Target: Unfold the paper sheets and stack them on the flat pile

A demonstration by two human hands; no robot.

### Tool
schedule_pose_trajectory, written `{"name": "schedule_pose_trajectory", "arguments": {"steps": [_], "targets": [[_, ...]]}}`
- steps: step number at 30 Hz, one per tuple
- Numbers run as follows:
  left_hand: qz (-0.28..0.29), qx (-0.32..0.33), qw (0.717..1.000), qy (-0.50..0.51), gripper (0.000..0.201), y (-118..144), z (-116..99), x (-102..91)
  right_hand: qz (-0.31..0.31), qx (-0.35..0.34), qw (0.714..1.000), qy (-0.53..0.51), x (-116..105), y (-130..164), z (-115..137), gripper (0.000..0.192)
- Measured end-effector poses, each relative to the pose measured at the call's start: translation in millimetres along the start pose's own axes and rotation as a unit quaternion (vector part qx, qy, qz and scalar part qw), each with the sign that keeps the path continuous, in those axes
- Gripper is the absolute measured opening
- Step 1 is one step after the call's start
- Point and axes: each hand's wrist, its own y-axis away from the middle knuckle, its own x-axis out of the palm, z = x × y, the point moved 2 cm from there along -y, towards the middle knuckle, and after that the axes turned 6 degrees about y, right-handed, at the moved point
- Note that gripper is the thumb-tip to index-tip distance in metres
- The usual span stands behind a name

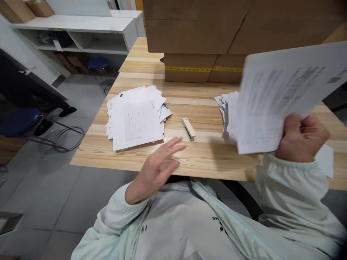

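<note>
My right hand (300, 139) grips the lower edge of a printed paper sheet (282, 97), held up and tilted above the right side of the table. Whether it is one sheet or a few, I cannot tell. Partly behind it lies a pile of papers (230, 108). My left hand (158, 166) hovers over the table's front edge, fingers apart and holding nothing. Just beyond those fingers a small cream stapler (188, 129) rests on the wood. To the left sits an uneven stack of printed papers (137, 119).
Large cardboard boxes (195, 29) are stacked along the back of the wooden table (206, 159). White shelving (81, 25) stands at the far left. Blue stools (20, 121) are on the grey tiled floor. A white paper (325, 160) lies near the right front edge.
</note>
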Motion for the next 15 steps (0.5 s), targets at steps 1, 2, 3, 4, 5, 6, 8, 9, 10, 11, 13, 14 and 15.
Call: {"name": "schedule_pose_trajectory", "arguments": {"steps": [1, 2, 3, 4, 5, 6, 8, 9, 10, 11, 13, 14, 15], "targets": [[-0.053, -0.002, 0.997, -0.06, 0.036, 0, 12, -7.0, -0.035, -0.006, 0.999, 0.012, 4, -18, -21, 0.037], [-0.095, -0.006, 0.988, -0.122, 0.029, 1, 26, -14.2, -0.044, 0.009, 0.999, 0.022, 10, -32, -44, 0.034], [-0.123, -0.013, 0.976, -0.178, 0.024, 3, 40, -21.1, -0.036, 0.038, 0.997, 0.049, 16, -42, -66, 0.032], [-0.136, -0.024, 0.964, -0.226, 0.024, 4, 54, -27.0, -0.012, 0.055, 0.995, 0.083, 22, -47, -85, 0.03], [-0.138, -0.04, 0.954, -0.263, 0.027, 6, 67, -31.7, -0.006, 0.07, 0.99, 0.121, 25, -48, -101, 0.024], [-0.136, -0.058, 0.946, -0.29, 0.032, 7, 78, -34.9, -0.014, 0.077, 0.982, 0.173, 26, -44, -111, 0.018], [-0.135, -0.092, 0.932, -0.324, 0.041, 8, 93, -36.4, -0.072, 0.041, 0.96, 0.267, 25, -27, -111, 0.031], [-0.14, -0.105, 0.926, -0.335, 0.045, 8, 97, -34.9, -0.101, -0.001, 0.951, 0.291, 24, -13, -102, 0.043], [-0.148, -0.117, 0.92, -0.342, 0.048, 8, 99, -32.1, -0.118, -0.052, 0.949, 0.288, 25, 3, -87, 0.049], [-0.158, -0.127, 0.915, -0.348, 0.051, 7, 100, -28.3, -0.1, -0.112, 0.955, 0.257, 28, 20, -67, 0.047], [-0.172, -0.146, 0.905, -0.36, 0.055, 3, 99, -18.5, -0.032, -0.178, 0.973, 0.141, 40, 57, -22, 0.039], [-0.175, -0.154, 0.901, -0.366, 0.056, 1, 99, -13.2, 0.04, -0.196, 0.976, 0.092, 50, 75, 1, 0.037], [-0.175, -0.162, 0.897, -0.372, 0.057, -2, 99, -8.1, 0.098, -0.223, 0.969, 0.051, 61, 92, 24, 0.035]]}}
